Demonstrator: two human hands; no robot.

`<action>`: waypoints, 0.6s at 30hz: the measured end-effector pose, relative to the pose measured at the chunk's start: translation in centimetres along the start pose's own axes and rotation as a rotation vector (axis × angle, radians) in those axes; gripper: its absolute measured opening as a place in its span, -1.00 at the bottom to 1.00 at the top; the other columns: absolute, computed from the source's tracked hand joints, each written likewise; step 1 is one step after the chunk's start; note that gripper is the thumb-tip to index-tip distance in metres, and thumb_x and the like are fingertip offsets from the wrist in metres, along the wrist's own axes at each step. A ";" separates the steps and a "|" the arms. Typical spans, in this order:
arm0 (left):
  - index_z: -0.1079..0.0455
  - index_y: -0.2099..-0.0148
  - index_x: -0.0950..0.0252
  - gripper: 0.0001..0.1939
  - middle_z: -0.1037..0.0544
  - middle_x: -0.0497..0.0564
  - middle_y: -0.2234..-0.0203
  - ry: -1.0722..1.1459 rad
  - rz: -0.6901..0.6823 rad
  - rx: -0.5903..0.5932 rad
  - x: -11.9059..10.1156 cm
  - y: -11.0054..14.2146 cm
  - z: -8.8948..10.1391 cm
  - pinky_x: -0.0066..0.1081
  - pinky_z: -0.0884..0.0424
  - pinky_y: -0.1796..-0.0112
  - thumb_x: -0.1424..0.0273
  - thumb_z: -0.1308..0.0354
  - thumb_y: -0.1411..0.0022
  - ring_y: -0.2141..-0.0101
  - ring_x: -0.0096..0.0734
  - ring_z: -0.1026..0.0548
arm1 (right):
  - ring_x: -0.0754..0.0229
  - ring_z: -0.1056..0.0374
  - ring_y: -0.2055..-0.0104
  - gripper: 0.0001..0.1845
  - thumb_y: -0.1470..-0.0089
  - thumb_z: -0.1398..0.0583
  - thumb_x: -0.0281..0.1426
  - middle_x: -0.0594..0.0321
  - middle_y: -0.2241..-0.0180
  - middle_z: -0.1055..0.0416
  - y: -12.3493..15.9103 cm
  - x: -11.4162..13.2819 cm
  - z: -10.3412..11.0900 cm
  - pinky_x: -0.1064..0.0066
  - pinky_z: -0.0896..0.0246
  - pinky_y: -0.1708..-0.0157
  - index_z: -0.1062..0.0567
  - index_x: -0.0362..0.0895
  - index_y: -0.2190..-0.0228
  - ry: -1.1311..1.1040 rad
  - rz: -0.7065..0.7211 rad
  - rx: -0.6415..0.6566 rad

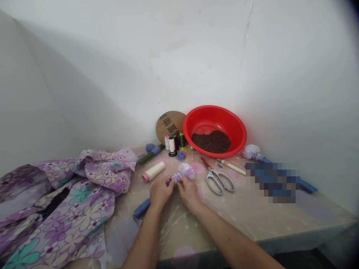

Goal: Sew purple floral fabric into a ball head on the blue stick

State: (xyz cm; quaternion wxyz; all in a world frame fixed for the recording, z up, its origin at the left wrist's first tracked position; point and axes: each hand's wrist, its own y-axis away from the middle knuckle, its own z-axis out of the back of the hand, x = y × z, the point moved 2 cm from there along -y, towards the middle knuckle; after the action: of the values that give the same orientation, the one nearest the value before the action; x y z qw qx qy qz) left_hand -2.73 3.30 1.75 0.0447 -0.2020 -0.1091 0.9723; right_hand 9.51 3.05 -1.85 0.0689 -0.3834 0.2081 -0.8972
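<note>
Near the middle of the table, my left hand [162, 191] is closed around the neck of a cloth-covered ball on a blue handle. The round white-and-purple floral ball [187, 171] points away from me, and purple yarn [178, 175] is wound about its gathered neck. Below my left hand, the blue handle [142, 208] sticks out toward me. My right hand [188, 191] pinches at the wound neck, just under the ball; its fingertips are partly hidden, though they seem to hold the yarn. Scissors [218, 180] with grey handles lie to the right of my right hand.
Floral cloth [81, 201] is heaped at left. A large thread cone [153, 172], several thread spools [171, 145] and a cardboard disc [168, 125] are behind. A red basin [214, 151] holds dark grains. A white ball [251, 151] on a blue handle and a pale pen-like stick [232, 166] lie right.
</note>
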 end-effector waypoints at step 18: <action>-0.31 0.01 0.12 -0.58 -0.47 0.02 0.16 -0.001 0.019 0.008 -0.3 0.5 0.0 -0.43 -0.23 0.18 0.13 0.14 -0.14 0.14 -0.31 -0.38 | 0.26 -0.26 0.56 -0.87 0.07 -0.01 -0.41 0.29 0.64 -0.34 -0.2 -0.7 -1.1 0.49 -0.10 0.57 -0.34 -0.14 0.50 -0.316 -0.097 -0.025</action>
State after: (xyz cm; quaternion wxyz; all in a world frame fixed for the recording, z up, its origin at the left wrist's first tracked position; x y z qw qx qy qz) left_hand -2.52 2.76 1.78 0.0364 -0.2022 -0.1033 0.9732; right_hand 9.21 3.77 -2.99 0.0523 -0.5301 0.1872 -0.8254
